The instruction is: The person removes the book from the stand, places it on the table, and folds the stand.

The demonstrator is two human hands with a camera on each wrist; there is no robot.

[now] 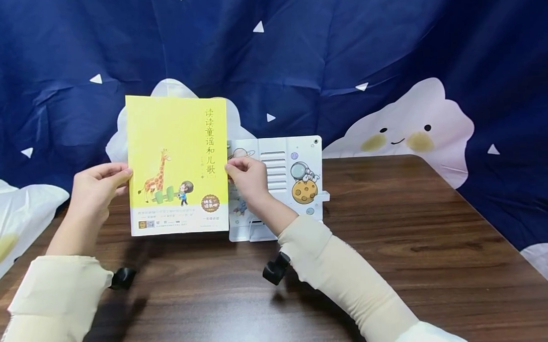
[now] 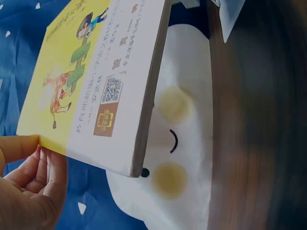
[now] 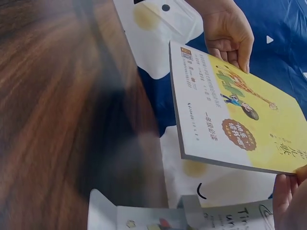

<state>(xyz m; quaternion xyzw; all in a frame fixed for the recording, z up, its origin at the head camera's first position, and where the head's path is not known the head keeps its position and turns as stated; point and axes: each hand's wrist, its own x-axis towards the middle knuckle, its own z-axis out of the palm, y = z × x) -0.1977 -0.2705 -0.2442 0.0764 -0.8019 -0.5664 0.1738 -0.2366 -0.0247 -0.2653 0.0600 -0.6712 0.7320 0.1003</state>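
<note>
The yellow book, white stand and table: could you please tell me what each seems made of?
Yellow book: apparently paper with a smooth printed cover; its greyish side looks like stacked pages. White stand: thin metal or rigid plastic, smooth-finished; slots and bent tabs fit either. Table: wood or wood-look laminate, softly glossy; it shows brown grain and a pale reflection.

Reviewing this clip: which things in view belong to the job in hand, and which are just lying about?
Belong to the job:
yellow book
left hand and right hand, pinching its opposite edges
white stand, probably, partly behind the right hand

Just around:
wooden table
blue backdrop
black object by each cuff
</note>
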